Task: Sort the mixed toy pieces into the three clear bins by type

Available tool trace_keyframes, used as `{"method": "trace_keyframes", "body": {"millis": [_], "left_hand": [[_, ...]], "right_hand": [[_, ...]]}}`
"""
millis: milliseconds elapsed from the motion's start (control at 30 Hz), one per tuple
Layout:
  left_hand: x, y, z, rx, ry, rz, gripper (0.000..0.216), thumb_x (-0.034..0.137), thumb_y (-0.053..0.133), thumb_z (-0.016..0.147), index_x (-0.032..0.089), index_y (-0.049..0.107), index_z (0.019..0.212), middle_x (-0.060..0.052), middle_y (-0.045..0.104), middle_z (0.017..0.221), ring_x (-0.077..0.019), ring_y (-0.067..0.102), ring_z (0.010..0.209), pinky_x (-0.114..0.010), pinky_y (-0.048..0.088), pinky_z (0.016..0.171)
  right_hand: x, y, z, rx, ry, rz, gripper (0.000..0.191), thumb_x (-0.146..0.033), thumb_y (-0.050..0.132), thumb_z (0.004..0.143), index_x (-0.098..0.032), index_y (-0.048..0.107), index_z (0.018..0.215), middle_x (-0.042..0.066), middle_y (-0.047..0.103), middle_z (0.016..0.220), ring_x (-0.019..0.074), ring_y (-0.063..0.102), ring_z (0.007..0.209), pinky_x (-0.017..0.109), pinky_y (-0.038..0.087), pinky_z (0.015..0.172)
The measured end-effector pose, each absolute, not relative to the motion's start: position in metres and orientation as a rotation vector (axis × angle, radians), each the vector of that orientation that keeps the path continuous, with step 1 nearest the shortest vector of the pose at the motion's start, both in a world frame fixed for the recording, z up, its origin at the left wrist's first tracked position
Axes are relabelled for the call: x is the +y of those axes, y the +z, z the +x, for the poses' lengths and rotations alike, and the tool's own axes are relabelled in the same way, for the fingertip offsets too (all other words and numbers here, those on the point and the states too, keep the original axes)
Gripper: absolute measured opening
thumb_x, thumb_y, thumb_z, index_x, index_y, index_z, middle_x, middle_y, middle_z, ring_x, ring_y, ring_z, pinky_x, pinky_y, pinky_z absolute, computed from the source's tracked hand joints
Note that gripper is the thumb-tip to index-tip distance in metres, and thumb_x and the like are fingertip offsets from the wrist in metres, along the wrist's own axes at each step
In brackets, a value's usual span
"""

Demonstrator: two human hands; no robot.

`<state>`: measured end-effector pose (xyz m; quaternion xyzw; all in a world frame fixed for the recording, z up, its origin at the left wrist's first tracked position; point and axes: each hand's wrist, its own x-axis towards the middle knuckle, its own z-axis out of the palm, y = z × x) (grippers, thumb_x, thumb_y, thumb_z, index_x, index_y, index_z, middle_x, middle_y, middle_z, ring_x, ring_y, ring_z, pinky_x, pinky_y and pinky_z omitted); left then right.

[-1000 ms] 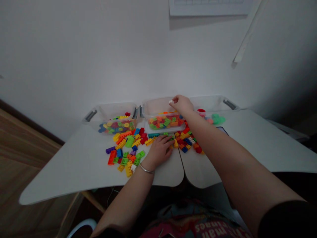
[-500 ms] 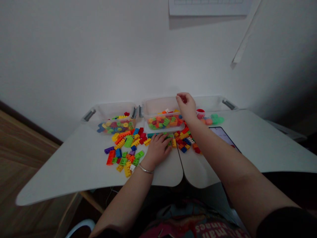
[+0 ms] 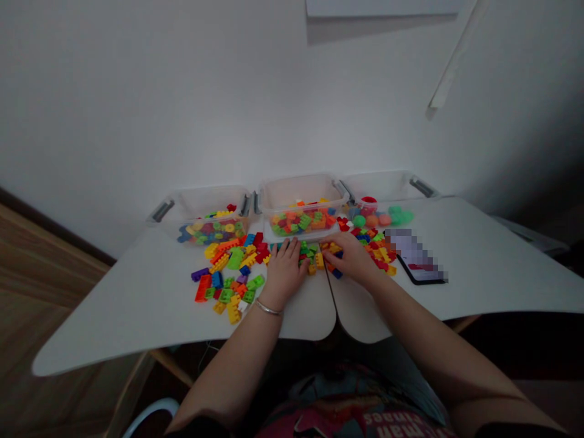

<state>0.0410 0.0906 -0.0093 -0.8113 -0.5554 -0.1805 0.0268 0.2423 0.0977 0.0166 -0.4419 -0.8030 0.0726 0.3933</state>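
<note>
My left hand, with a bracelet at the wrist, lies with fingers spread at the near side of a clear box, touching toy building bricks. A teal brick shows by its fingertips. My right hand reaches into the bricks from the right, thumb and forefinger apart above yellow and blue pieces. Between the two hands are green bricks and a yellow brick. The right hand's other fingers are partly hidden.
Behind the hands stands the middle clear box, holding bricks. A left box holds mixed pieces, and a right box holds round pieces and a red cup. Loose bricks spread leftward. A phone lies right. A seam splits the white table.
My right hand has come down from over the middle box to the bricks in front of it. The left hand has stayed nearly in place, its fingers shifting slightly.
</note>
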Motion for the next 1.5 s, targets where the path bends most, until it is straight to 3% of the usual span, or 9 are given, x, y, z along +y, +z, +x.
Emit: {"method": "trace_keyframes", "body": {"millis": [200,333,533,967,1267,1500], "left_hand": [[0.090,-0.011,0.039,-1.657,-0.606,-2.498,0.048,0.035,0.043,0.096,0.015,0.050,0.139,-0.012,0.047,0.148,-0.0311,0.040,0.140,-0.059,0.025,0.117],[0.088,-0.009,0.037,-1.611,-0.616,-2.500,0.050,0.037,0.046,0.095,0.017,0.048,0.141,-0.013,0.042,0.152,-0.0329,0.037,0.141,-0.060,0.026,0.116],[0.087,-0.011,0.038,-1.430,-0.549,-2.682,0.050,0.039,0.045,0.096,0.020,0.047,0.142,-0.007,0.044,0.152,-0.0305,0.033,0.144,-0.055,0.027,0.117],[0.089,-0.015,0.036,-1.472,-0.592,-2.671,0.047,0.037,0.048,0.095,0.022,0.051,0.139,-0.008,0.051,0.146,-0.0284,0.048,0.133,-0.051,0.033,0.114],[0.091,-0.017,0.034,-1.490,-0.507,-2.676,0.051,0.038,0.043,0.098,0.017,0.045,0.144,-0.008,0.043,0.152,-0.0290,0.037,0.142,-0.052,0.031,0.117],[0.090,-0.018,0.036,-1.507,-0.508,-2.632,0.053,0.039,0.045,0.097,0.014,0.046,0.143,-0.014,0.038,0.154,-0.0304,0.034,0.143,-0.050,0.032,0.117]], "right_hand": [[0.086,-0.006,0.234,-2.301,-0.012,-1.211,0.040,-0.033,0.067,0.079,-0.018,0.066,0.116,0.012,0.068,0.118,0.0310,0.057,0.116,0.049,0.042,0.104],[0.085,-0.015,0.232,-2.329,-0.043,-1.237,0.043,-0.032,0.064,0.081,-0.018,0.063,0.121,0.012,0.067,0.121,0.0317,0.052,0.122,0.049,0.039,0.107],[0.086,-0.016,0.232,-2.320,-0.053,-1.247,0.041,-0.030,0.061,0.082,-0.016,0.063,0.121,0.013,0.067,0.120,0.0311,0.053,0.120,0.049,0.041,0.106],[0.094,-0.019,0.238,-1.951,0.140,-1.159,0.035,-0.031,0.061,0.082,-0.023,0.061,0.115,0.011,0.068,0.110,0.0286,0.062,0.105,0.050,0.050,0.095],[0.121,0.035,0.248,-1.447,0.202,-1.016,0.042,-0.042,0.061,0.085,-0.023,0.055,0.122,0.010,0.063,0.118,0.0233,0.061,0.107,0.044,0.052,0.094],[0.170,0.087,0.248,-1.405,0.175,-0.909,0.047,-0.045,0.065,0.081,-0.025,0.052,0.122,0.010,0.061,0.122,0.0225,0.060,0.110,0.043,0.053,0.093]]}}
